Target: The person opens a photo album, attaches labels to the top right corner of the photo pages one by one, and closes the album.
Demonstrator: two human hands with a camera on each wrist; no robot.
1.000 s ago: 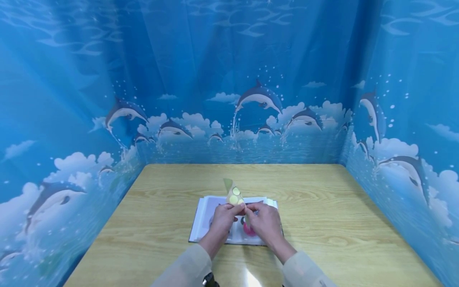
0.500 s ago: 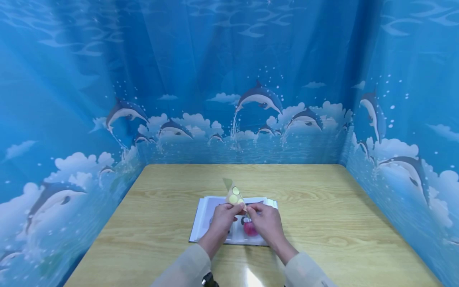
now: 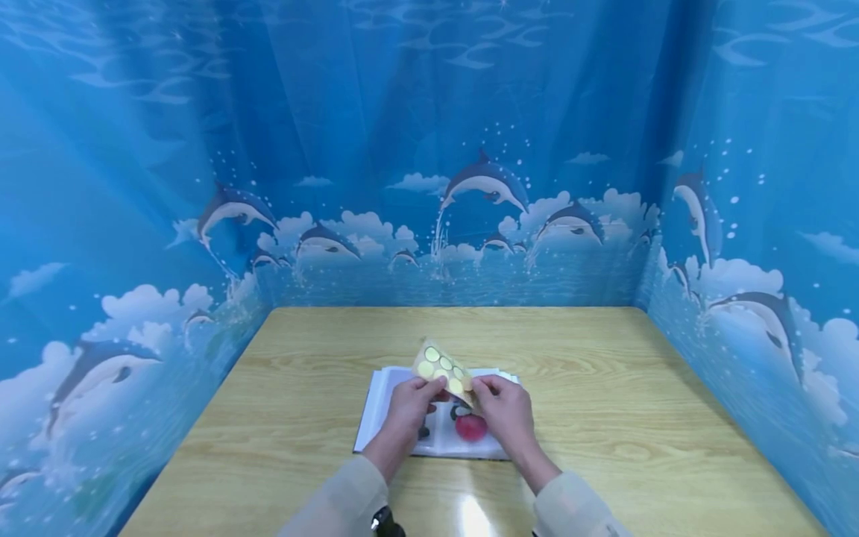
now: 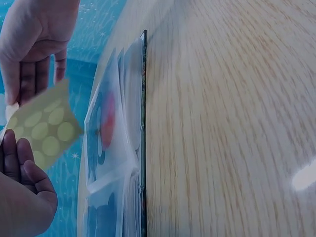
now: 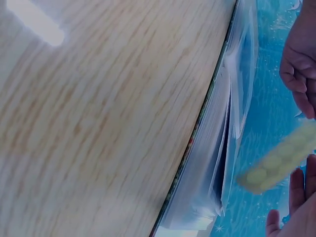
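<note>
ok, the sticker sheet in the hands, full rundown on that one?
The sticker sheet is a small, pale yellow, flexible sheet bearing rows of round light-green dot stickers. It is held in the air above the open book, tilted, not lying on anything. The left hand pinches its lower edge from one side and the right hand pinches the corner at the other. The left wrist view shows its dotted face; the right wrist view shows it nearly edge-on. No gap in the rows is clear.

An open book [image 3: 403,406] lies on the tabletop [image 3: 604,388], the sticker sheet [image 3: 443,369] above it, between both hands.
</note>
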